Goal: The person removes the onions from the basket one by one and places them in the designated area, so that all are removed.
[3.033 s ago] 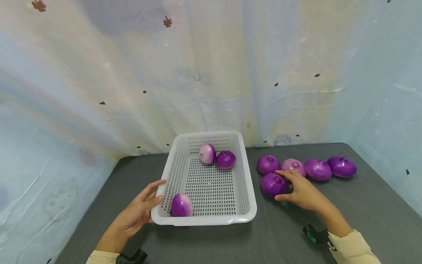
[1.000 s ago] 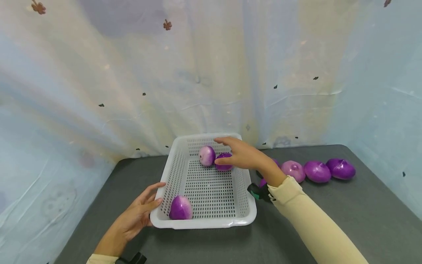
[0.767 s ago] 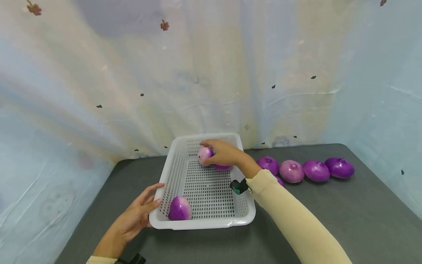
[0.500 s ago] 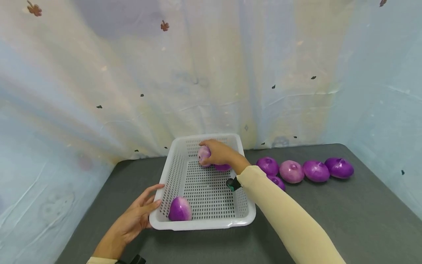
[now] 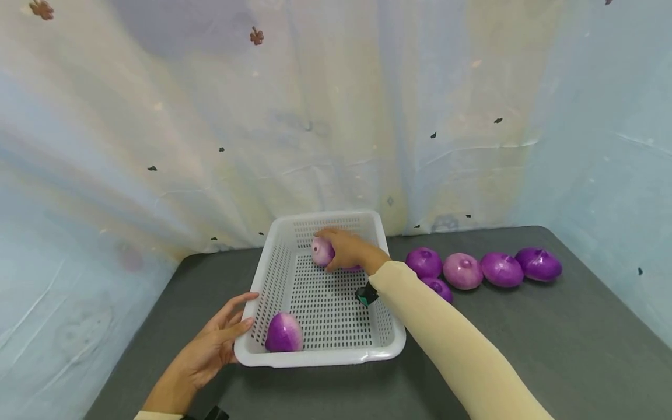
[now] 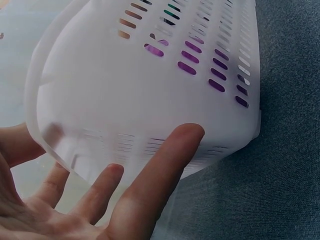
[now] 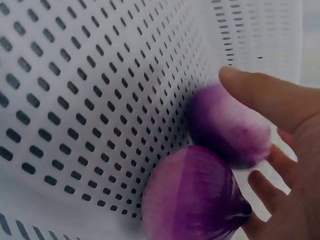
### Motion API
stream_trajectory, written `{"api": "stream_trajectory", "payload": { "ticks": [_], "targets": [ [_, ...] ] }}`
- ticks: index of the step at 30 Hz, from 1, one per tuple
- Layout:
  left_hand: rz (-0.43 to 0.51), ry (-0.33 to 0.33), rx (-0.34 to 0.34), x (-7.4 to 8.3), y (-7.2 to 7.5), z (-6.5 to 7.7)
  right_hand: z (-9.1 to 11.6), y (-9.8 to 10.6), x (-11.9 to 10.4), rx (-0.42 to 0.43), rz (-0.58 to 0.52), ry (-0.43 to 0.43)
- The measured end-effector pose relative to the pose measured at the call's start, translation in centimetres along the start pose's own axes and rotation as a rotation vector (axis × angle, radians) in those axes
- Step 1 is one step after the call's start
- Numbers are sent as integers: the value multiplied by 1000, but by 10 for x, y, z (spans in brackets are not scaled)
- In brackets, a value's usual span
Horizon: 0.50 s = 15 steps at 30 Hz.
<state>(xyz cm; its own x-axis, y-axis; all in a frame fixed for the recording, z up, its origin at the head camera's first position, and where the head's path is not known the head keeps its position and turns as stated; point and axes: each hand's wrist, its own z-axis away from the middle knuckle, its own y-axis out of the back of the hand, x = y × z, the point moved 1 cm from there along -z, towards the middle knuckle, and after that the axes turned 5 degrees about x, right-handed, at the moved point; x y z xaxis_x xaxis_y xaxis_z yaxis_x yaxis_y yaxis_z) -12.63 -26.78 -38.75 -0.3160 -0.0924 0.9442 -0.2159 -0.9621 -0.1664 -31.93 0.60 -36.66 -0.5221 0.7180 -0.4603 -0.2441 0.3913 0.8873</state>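
Note:
A white perforated plastic basket stands on the dark grey table. My left hand rests against its near left corner; in the left wrist view its fingers lie mostly straight along the outer wall. Inside the basket's far end, my right hand grips a pale and purple red onion, thumb on one side and fingers on the other. Beside that lies a darker red onion, mostly hidden under the hand in the head view. Another two-toned red onion sits in the near left corner.
To the basket's right is a row of several onions: a purple one, a pinker one, and more purple ones beyond. One onion lies in front of the row. A patterned curtain hangs behind the table.
My right hand has left the front onion beside the row, moved left over the basket and taken hold of the pale and purple onion. The left hand stays at the basket corner.

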Motion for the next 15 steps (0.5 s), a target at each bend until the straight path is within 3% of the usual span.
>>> {"api": "stream_trajectory", "payload": {
  "ticks": [9,15],
  "targets": [
    [-4,-3,9,1,-1,1,8,0,-2,-116,-114,-45],
    [-9,-8,4,1,0,0,13,-3,-7,-192,-106,32]
  ]
}}
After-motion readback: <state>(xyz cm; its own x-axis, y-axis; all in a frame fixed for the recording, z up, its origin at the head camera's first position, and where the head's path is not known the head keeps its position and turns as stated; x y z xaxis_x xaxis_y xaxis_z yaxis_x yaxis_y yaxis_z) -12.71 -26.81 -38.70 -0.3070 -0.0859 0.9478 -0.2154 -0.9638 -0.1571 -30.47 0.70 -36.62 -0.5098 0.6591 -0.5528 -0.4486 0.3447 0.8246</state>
